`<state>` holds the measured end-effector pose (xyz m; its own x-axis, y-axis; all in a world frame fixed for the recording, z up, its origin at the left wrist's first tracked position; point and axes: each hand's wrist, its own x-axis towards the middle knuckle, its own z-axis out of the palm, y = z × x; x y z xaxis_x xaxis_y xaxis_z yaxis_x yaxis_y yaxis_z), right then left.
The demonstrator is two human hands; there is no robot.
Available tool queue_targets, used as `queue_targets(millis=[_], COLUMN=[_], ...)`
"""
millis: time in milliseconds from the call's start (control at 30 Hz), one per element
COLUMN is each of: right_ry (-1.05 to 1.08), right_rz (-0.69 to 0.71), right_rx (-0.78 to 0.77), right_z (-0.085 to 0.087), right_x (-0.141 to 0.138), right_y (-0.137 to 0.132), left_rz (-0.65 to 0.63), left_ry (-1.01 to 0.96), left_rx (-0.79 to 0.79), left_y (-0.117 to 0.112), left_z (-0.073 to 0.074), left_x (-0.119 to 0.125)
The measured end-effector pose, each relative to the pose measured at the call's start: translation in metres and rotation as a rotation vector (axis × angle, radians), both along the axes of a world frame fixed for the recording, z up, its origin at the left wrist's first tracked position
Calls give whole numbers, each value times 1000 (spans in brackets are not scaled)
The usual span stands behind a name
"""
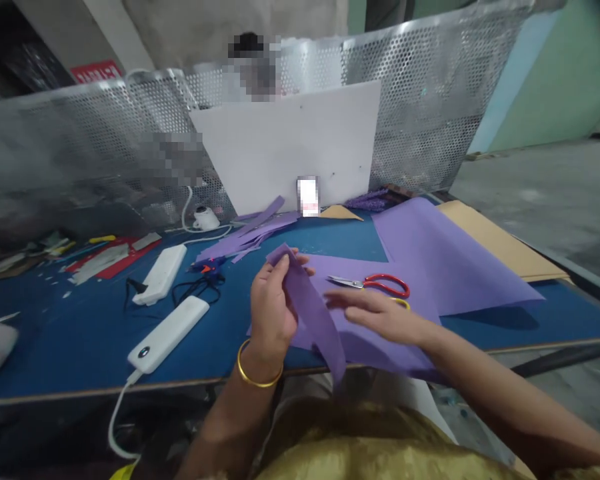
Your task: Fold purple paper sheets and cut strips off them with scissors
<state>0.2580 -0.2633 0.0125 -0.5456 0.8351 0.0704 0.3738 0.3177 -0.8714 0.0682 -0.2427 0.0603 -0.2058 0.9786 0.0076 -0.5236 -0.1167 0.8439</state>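
My left hand (276, 293) pinches the top end of a purple paper strip (316, 313), which hangs down past the table's front edge. To the right of the strip, my right hand (367, 312) is held with its fingers stretched out and apart, nothing gripped in them. Under it lies a large purple paper sheet (380, 353). Red-handled scissors (387, 285) rest on that sheet just beyond the right hand, blades pointing left. A yellow handle (401, 303) shows partly from behind the right hand.
Cut purple strips (260, 230) lie behind the left hand. A lit phone (309, 197) leans against a white board (290, 147). White power bank (170, 333), power strip (161, 275) and glue gun (207, 265) sit left. Brown paper (505, 247) lies right. Someone is behind the mesh.
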Motion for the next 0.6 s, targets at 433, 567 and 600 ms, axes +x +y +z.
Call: queue_targets(millis=[433, 567, 600], right_ry=[335, 163, 115], right_rz=[104, 31, -59], right_rx=[-594, -444, -370], right_z=[18, 17, 13], right_x=[7, 23, 29], right_y=[-2, 33, 42], left_rz=[-365, -477, -396], left_ry=[99, 343, 351], left_rx=[-84, -242, -258], left_y=[46, 50, 61], left_z=[-15, -31, -29], left_x=[-8, 0, -2])
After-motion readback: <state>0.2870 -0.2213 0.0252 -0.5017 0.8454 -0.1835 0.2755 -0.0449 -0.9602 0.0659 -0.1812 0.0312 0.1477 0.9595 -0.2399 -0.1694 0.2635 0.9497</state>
